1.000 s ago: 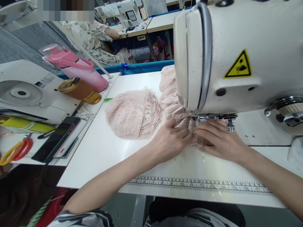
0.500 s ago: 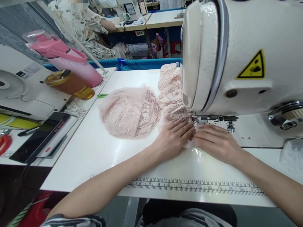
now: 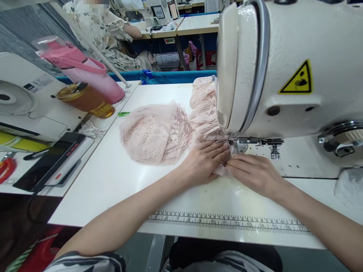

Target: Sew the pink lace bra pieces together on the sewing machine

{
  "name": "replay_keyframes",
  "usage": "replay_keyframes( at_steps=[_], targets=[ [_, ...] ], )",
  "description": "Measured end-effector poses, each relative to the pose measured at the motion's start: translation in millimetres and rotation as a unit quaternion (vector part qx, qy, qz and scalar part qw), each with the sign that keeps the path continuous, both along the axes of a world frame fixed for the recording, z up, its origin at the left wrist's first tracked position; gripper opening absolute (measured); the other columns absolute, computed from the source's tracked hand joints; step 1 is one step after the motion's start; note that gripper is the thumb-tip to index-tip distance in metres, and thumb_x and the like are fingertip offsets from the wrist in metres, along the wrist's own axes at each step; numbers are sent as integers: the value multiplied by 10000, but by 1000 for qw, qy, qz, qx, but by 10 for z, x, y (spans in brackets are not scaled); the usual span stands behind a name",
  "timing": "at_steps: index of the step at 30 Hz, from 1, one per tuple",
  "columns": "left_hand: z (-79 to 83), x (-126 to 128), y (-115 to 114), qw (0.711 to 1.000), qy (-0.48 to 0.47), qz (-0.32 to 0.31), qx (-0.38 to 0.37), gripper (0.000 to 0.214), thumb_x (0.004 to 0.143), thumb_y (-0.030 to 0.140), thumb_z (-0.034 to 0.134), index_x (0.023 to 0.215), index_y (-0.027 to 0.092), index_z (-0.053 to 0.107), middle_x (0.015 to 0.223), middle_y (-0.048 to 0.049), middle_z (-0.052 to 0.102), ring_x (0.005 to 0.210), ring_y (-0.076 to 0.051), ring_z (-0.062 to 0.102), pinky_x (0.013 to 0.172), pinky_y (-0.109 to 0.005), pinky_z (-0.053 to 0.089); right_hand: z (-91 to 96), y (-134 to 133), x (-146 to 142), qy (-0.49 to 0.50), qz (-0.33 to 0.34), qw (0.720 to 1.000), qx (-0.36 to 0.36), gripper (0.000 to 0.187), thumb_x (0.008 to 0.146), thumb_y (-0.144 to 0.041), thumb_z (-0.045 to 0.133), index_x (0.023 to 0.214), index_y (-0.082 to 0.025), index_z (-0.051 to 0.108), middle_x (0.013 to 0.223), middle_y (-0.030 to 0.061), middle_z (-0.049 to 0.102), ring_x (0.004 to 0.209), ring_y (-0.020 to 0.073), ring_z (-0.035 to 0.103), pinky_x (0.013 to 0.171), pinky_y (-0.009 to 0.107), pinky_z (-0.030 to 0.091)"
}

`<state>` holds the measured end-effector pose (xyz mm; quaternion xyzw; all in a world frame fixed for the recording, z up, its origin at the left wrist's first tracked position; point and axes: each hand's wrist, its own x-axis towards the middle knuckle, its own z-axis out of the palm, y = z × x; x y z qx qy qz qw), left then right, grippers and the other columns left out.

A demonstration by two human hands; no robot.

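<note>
A white sewing machine (image 3: pixel 283 68) fills the upper right. Pink lace fabric (image 3: pixel 205 109) runs from behind its head down under the presser foot (image 3: pixel 236 145). My left hand (image 3: pixel 204 162) lies on the lace just left of the foot, fingers stretched flat along the cloth. My right hand (image 3: pixel 255 173) rests on the lace just in front of the foot, fingers together and pressing the piece down. The two hands nearly touch at the fingertips. A second heap of pink lace pieces (image 3: pixel 154 132) lies on the table to the left.
A ruler strip (image 3: pixel 227 223) runs along the white table's front edge. At the left lie a pink bottle (image 3: pixel 82 70), an amber jar (image 3: pixel 85 100), a black control panel (image 3: pixel 51 160), red scissors (image 3: pixel 5 168) and another machine (image 3: pixel 25 105). Another person (image 3: pixel 110 34) sits at the back.
The view has shifted to the right and slightly closer. Both hands stay on the lace at the presser foot, with the fingers flattened a little more than a second ago.
</note>
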<state>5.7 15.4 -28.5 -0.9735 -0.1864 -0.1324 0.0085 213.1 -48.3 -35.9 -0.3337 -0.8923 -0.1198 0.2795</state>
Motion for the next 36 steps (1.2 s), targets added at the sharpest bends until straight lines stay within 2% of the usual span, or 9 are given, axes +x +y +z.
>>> replay_keyframes(
  at_steps=[6,13,20,24,36],
  targets=[
    [0,-5,39,1000,-26,-3,9,447,849,222,456,1248,61,577,1304,-109,585,1237,-234,540,1075,-411,423,24,22,-32,-8,-12,1000,19,149,860,-48,547,838,-163,639,883,-1,721,889,150,651,708,282,563],
    [-16,8,17,1000,-6,21,1,487,855,271,458,1287,63,541,1329,-122,564,1266,-238,511,1091,-416,396,-9,16,7,-5,-39,999,9,169,846,-31,543,864,-161,649,926,5,721,918,153,651,827,310,563],
    [-15,47,-22,999,-6,28,34,505,885,339,420,1270,41,555,1298,-146,586,1238,-268,533,1084,-430,395,-37,8,101,-25,-59,997,-44,260,896,-94,491,985,-247,682,1000,8,721,979,177,647,781,298,570],
    [-20,55,-39,998,-11,34,43,513,877,341,433,1268,33,556,1295,-154,585,1245,-275,524,1100,-428,377,-25,9,139,-33,-67,996,-45,218,908,-123,506,1003,-238,664,1022,5,716,1013,170,632,840,302,542],
    [-54,74,-40,997,-13,53,58,509,877,356,453,1269,48,556,1285,-141,597,1240,-271,529,1088,-426,386,-53,74,187,-26,-73,995,-68,188,927,-163,498,1012,-237,649,1032,8,702,987,156,616,827,304,526]
  ],
)
